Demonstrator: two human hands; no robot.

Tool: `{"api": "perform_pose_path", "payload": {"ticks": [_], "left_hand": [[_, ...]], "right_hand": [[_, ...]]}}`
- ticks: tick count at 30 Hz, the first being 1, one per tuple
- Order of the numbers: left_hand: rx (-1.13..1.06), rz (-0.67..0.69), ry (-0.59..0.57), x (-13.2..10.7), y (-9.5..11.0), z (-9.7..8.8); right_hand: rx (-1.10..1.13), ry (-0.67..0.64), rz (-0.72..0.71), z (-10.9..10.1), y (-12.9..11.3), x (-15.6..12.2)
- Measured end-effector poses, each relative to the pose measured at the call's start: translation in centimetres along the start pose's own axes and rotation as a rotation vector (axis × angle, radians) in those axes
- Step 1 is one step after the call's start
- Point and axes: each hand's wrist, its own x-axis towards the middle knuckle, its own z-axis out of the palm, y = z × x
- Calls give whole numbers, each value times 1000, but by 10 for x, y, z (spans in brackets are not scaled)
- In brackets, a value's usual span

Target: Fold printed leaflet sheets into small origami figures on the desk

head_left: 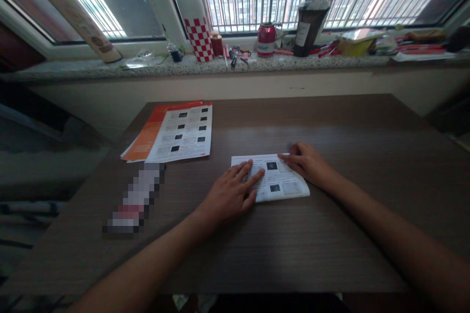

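Note:
A folded sheet of printed paper (281,183) with small dark pictures lies on the table in front of me, its fold along the far edge. My left hand (233,188) rests on the left part of the sheet, palm down, fingers spread and flat. At the far right edge, my right hand (306,164) touches the paper with its fingers drawn together as in a pinch; part of its grip is hidden. The lower right corner of the sheet bulges slightly.
Orange and white printed sheets (185,132) lie at the table's far left. Nearer me is a blurred-out phone-shaped object (135,200). The windowsill holds a checkered bottle (198,34), a red can (266,40), a dark drink cup (310,29) and pens.

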Motion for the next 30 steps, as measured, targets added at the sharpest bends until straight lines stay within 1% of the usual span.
{"api": "perform_pose_path", "payload": {"ticks": [10,14,15,17,19,21,22,23,26,28,30], "left_hand": [[-17,11,-6,2,-1,2],[-31,12,20,1,-1,3],[-34,11,23,1,-1,4],[-39,9,24,0,-1,5],[-41,6,26,0,-1,6],[-41,7,32,0,-1,6],[-40,10,36,0,0,6],[-39,13,40,0,0,6],[-31,19,46,1,2,6],[-24,20,46,1,2,6],[-20,19,48,1,2,6]], "right_hand": [[140,-41,41,-5,6,4],[221,-135,73,-19,6,9],[240,-172,79,-24,4,12],[229,-195,86,-34,-2,17],[145,-122,65,-43,-17,22],[26,-17,49,-47,-39,25],[-25,3,42,-46,-52,26],[-70,-11,28,-44,-65,25],[-144,-94,-26,-26,-95,21],[-176,-106,-10,-10,-102,16],[-202,-116,20,6,-99,11]]}}
